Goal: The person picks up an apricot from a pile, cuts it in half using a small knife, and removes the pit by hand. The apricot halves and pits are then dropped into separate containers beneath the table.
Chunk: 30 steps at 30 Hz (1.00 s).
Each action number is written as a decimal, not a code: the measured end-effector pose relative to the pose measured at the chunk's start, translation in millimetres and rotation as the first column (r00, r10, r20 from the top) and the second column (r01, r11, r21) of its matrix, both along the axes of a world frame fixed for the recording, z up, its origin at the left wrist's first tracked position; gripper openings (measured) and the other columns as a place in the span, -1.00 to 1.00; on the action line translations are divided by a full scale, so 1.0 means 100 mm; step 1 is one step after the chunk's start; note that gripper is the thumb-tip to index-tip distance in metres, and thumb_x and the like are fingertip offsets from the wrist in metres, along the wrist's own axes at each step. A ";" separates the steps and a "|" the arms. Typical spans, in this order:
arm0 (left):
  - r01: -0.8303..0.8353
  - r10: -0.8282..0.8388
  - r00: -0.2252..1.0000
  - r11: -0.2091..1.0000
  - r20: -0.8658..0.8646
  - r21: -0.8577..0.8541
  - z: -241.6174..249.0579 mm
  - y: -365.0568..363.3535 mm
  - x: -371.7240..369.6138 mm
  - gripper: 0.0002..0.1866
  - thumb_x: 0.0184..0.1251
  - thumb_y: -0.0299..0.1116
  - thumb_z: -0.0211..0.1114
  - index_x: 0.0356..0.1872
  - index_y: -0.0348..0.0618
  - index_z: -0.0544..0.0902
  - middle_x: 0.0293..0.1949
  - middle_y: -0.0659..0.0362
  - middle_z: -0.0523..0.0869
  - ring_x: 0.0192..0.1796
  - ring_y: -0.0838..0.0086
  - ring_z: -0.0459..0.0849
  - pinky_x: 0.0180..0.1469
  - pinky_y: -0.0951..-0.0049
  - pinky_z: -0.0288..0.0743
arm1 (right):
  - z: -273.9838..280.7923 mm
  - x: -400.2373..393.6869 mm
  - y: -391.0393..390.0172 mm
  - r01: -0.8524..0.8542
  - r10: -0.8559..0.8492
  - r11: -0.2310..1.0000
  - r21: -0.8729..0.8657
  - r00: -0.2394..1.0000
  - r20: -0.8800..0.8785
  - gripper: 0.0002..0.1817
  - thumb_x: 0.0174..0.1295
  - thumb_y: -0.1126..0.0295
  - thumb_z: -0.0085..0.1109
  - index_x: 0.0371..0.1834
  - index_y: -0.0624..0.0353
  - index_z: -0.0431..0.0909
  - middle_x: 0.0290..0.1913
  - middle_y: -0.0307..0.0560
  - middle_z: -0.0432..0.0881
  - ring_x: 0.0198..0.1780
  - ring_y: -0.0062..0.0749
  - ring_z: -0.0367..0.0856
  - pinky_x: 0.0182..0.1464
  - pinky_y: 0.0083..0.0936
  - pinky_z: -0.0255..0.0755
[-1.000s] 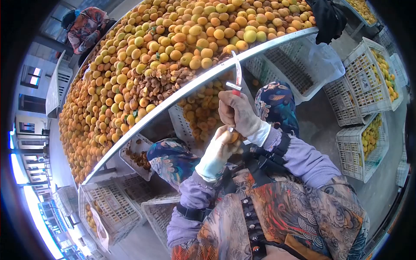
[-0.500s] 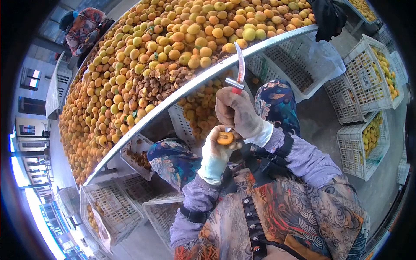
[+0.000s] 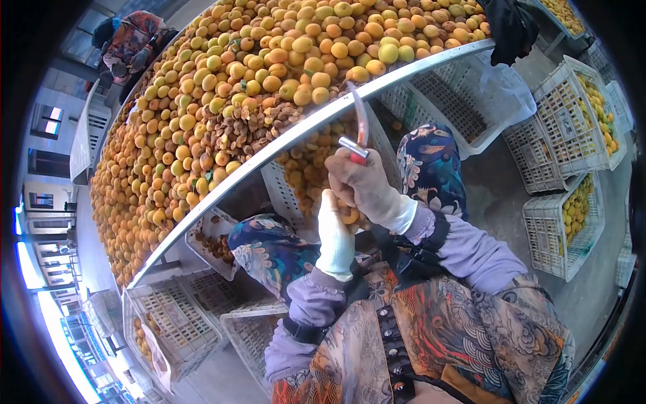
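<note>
My right hand (image 3: 369,190), in a stained white glove, is closed around the red handle of a curved-blade knife (image 3: 363,124). Its blade points up and away, past the table's metal edge. Close beside it, my gloved left hand (image 3: 334,232) has its thumb raised and its fingers curled around an apricot (image 3: 348,215). Both hands meet at this fruit, so much of it is hidden. Beyond the table edge lies a large heap of apricots (image 3: 269,67), with a pile of brown apricot pits (image 3: 252,126) near the rim.
Under the table edge (image 3: 222,192) stands a crate of apricot halves (image 3: 306,172). A bin with pits (image 3: 214,242) is by my left knee. Plastic crates (image 3: 178,316) stand at left; stacked fruit crates (image 3: 562,135) are at right. A person (image 3: 131,47) sits across the heap.
My right hand has come down and left onto the apricot, tilting the knife. My left hand has turned, its thumb now up, and the cut face of the fruit no longer shows.
</note>
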<state>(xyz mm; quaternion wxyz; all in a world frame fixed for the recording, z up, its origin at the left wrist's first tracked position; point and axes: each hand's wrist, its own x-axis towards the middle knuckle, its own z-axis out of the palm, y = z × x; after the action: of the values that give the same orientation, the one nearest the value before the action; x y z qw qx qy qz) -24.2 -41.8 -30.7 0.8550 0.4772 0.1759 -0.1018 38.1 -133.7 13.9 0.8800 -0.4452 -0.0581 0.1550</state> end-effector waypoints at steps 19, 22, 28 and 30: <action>0.009 -0.003 0.999 0.989 0.042 -0.149 0.07 -0.01 0.09 -0.43 0.39 0.26 -0.20 -0.21 -0.08 0.49 -0.69 0.20 0.38 -0.71 0.57 0.22 -0.52 0.46 0.28 | -0.04 0.21 -0.04 0.054 -0.039 0.980 0.190 0.996 -0.083 -0.52 0.33 0.17 0.01 -0.77 0.07 0.27 -0.84 -0.33 0.18 -0.84 -0.64 0.13 -0.79 -0.65 -0.02; 0.082 -0.064 0.994 0.970 0.083 -0.230 0.01 0.02 0.10 -0.43 0.39 0.25 -0.20 -0.20 -0.07 0.48 -0.64 0.17 0.44 -0.67 0.51 0.34 -0.55 0.46 0.31 | -0.02 0.15 -0.07 0.010 -0.012 0.999 0.046 0.999 0.033 -0.59 0.32 0.19 0.05 -0.69 0.11 0.40 -0.76 -0.32 0.33 -0.77 -0.71 0.21 -0.74 -0.68 0.05; -0.026 0.020 0.998 0.995 0.057 0.098 -0.12 -0.07 -0.01 -0.51 0.46 0.14 -0.23 -0.11 -0.09 0.42 -0.40 0.16 0.53 -0.52 0.43 0.54 -0.59 0.52 0.41 | -0.03 0.01 -0.01 -0.080 0.092 0.991 -0.105 0.989 0.113 -0.72 0.25 0.25 0.18 -0.57 0.15 0.50 -0.60 -0.35 0.46 -0.50 -0.76 0.41 -0.46 -0.75 0.29; -0.103 0.015 0.976 0.910 0.215 0.402 -0.13 -0.10 -0.01 -0.51 0.46 0.14 -0.23 -0.11 -0.10 0.41 -0.38 0.15 0.53 -0.52 0.44 0.55 -0.58 0.52 0.41 | -0.02 0.02 0.00 -0.094 0.098 0.988 -0.121 0.995 0.025 -0.72 0.23 0.23 0.20 -0.55 0.16 0.51 -0.63 -0.35 0.44 -0.55 -0.74 0.40 -0.51 -0.74 0.26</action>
<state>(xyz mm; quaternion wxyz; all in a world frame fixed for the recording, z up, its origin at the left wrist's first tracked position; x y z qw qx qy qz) -25.4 -51.4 -44.2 0.7518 0.6487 0.1176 0.0138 40.6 -133.4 11.7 0.8423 -0.4960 -0.0836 0.1937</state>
